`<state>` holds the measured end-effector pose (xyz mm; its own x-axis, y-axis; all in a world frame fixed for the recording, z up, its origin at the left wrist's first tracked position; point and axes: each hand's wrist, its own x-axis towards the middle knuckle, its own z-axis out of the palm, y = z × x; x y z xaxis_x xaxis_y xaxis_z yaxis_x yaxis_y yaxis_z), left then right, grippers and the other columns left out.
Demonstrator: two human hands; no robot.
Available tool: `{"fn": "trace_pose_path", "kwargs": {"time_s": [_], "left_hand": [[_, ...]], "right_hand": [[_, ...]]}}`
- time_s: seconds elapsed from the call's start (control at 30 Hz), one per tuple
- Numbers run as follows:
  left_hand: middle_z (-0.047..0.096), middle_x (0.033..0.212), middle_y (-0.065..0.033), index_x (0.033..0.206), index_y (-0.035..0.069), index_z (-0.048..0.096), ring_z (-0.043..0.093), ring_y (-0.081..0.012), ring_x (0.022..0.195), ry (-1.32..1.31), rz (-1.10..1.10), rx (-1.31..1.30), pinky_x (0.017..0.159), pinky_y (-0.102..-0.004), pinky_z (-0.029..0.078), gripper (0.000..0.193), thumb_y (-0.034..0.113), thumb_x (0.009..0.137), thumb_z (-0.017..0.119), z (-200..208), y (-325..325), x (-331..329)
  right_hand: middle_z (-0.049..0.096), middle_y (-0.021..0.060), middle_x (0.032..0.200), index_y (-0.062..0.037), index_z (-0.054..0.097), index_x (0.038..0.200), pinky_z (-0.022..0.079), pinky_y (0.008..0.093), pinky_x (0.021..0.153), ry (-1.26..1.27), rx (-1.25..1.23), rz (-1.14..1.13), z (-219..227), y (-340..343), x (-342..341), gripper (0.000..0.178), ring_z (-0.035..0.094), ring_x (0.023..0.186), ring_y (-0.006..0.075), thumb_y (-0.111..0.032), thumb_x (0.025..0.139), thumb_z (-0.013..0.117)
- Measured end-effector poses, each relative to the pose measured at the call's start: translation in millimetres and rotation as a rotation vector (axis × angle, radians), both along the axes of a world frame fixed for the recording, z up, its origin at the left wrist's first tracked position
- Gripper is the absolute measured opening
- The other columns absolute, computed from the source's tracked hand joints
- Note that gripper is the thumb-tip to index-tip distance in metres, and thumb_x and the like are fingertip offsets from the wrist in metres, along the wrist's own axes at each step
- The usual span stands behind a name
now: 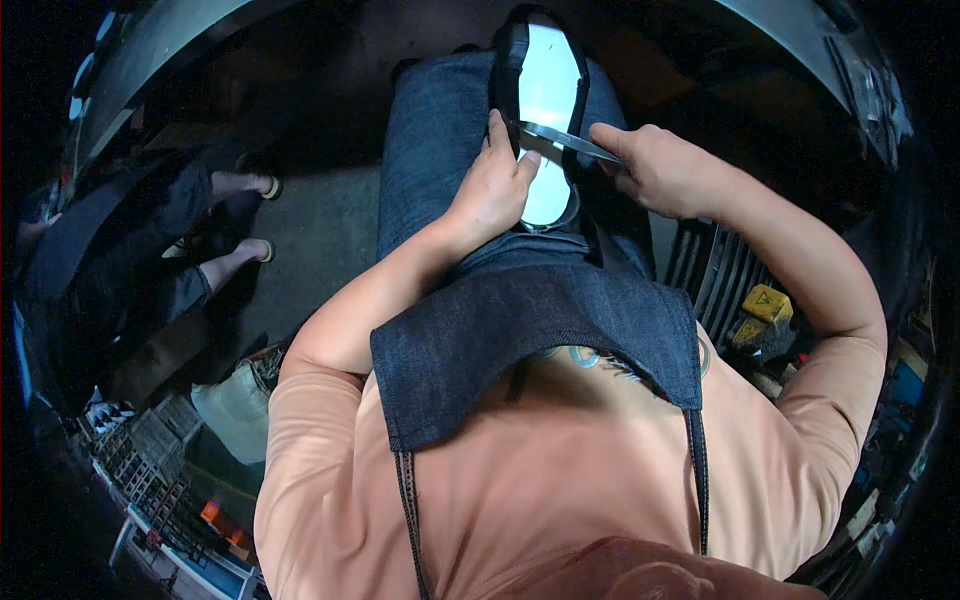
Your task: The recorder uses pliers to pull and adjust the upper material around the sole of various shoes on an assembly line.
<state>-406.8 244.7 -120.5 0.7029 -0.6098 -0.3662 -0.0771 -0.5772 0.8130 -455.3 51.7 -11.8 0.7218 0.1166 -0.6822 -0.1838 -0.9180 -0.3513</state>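
Note:
A black shoe upper with a bright white sole face [548, 85] lies bottom up along my lap, on the dark denim apron [430, 150]. My left hand [490, 192] grips its near left side, with the index finger along the black edge and the thumb on the white face. In my right hand [665, 170] is a slim steel tool with a blade-like end [575, 142], its kind not fully clear. The tool slants across the sole's middle, its tip close to my left index finger. The fingers under my right hand are partly hidden.
Another person's legs [225, 185] in sandals are at the left. To my right are a slatted dark grate [725, 265] and a yellow block with a warning triangle [768, 303]. A pale cloth bundle [232, 408] and crates [140, 450] stand at lower left.

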Motion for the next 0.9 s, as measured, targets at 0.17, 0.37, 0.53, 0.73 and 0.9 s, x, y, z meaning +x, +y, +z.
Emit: {"fn": "trace_pose_path", "kwargs": {"time_s": [0.17,0.37,0.53,0.73,0.9], "left_hand": [[0.029,0.143,-0.0367,0.145,-0.013,0.005,0.031,-0.0422,0.136,-0.039,-0.048,-0.093,0.113,-0.0386,0.024,0.075,0.029,0.097,0.045,-13.9,4.3,2.0],[0.015,0.151,-0.0314,0.148,-0.005,0.002,0.017,-0.0358,0.143,0.088,-0.083,-0.272,0.115,-0.0363,0.017,0.084,0.039,0.096,0.051,-24.5,16.0,21.6],[0.01,0.153,-0.0286,0.15,0.003,-0.005,0.012,-0.0326,0.144,0.405,0.091,-0.473,0.116,-0.0359,0.013,0.093,0.049,0.093,0.053,-15.5,8.8,22.2],[0.021,0.15,-0.0284,0.149,-0.002,-0.003,0.021,-0.0347,0.141,0.152,-0.026,-0.362,0.115,-0.0358,0.017,0.091,0.039,0.093,0.057,-37.2,-3.2,26.6],[0.034,0.143,-0.0285,0.149,-0.002,0.001,0.037,-0.0344,0.132,0.138,0.09,-0.283,0.11,-0.0353,0.028,0.089,0.032,0.092,0.06,-24.8,-7.4,16.1]], "right_hand": [[0.06,0.0203,0.074,-0.0065,0.048,0.1,0.049,0.0461,0.061,-0.384,0.089,0.069,-80.8,-45.0,-22.5,0.022,0.064,0.072,0.0383,0.0,0.08,0.054],[0.057,0.0211,0.071,-0.0049,0.046,0.098,0.047,0.0476,0.06,-0.405,0.148,0.053,-85.2,-40.0,-19.2,0.021,0.061,0.07,0.0408,0.001,0.08,0.054],[0.056,0.0224,0.072,-0.0035,0.045,0.095,0.047,0.048,0.063,-0.398,0.213,-0.038,-85.3,-40.9,-31.0,0.021,0.061,0.073,0.0412,0.003,0.078,0.055],[0.059,0.0188,0.087,-0.0025,0.047,0.096,0.048,0.0456,0.077,-0.325,0.338,-0.139,-61.2,-36.1,-61.5,0.023,0.061,0.087,0.0379,0.01,0.078,0.049],[0.061,0.011,0.085,-0.0032,0.048,0.093,0.051,0.0378,0.074,-0.411,0.538,-0.44,-51.2,-11.4,-62.9,0.016,0.064,0.08,0.0261,0.008,0.081,0.048]]}}
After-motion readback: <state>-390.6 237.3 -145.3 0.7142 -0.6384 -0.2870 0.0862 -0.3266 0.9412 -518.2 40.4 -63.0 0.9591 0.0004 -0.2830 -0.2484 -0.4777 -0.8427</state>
